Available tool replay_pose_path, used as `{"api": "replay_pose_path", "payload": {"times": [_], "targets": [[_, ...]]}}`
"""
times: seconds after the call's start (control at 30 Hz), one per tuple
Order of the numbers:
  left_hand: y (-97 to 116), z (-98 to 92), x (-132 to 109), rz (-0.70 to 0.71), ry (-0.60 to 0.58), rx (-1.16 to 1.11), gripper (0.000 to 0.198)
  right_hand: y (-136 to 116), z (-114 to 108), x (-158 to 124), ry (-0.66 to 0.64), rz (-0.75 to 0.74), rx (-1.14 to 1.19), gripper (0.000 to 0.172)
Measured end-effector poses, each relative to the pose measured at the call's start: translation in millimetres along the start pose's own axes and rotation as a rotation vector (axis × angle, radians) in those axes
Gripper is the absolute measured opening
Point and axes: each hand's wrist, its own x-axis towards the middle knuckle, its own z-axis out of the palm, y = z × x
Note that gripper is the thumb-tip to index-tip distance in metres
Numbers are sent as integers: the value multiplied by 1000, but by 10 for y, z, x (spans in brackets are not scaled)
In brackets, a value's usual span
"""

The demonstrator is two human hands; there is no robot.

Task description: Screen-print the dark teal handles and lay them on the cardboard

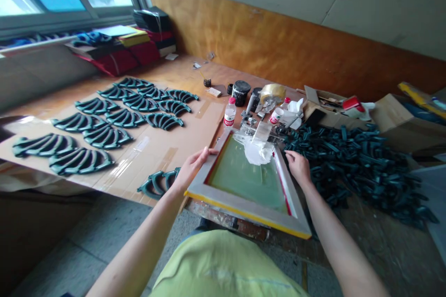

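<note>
A screen printing frame (pixel 244 197) with pale rails, a yellow-edged front and a green mesh lies in front of me. White paste or ink (pixel 258 152) covers the mesh's far end, under a wide pale squeegee blade (pixel 262 132). My left hand (pixel 193 167) is closed at the frame's left rail, thumb and forefinger against it. On the other side, my right hand (pixel 298 166) has its fingers curled together beside the right rail; what they grip, if anything, is hidden. Close by my left forearm lies a dark green ribbed, fan-shaped part (pixel 158 183), partly covered by the arm.
Several similar fan-shaped parts (pixel 108 134) lie in rows on cardboard (pixel 195 137) at left. A heap of dark green parts (pixel 355 162) fills the right. Behind the frame stand a red-capped bottle (pixel 229 113), a black tub (pixel 240 93), tape (pixel 272 93) and open cartons (pixel 397 118).
</note>
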Motion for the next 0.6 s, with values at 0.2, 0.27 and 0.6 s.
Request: {"api": "replay_pose_path", "payload": {"times": [0.2,0.27,0.6], "targets": [[-797,-197,-1,-116,53,77,82,-600,88,550,36,-221,-34,51],[-949,-208,45,-105,76,124,84,-791,190,671,-103,-212,-132,42],[-1184,-263,137,-162,36,32,80,-804,195,-12,-374,-494,-173,26]]}}
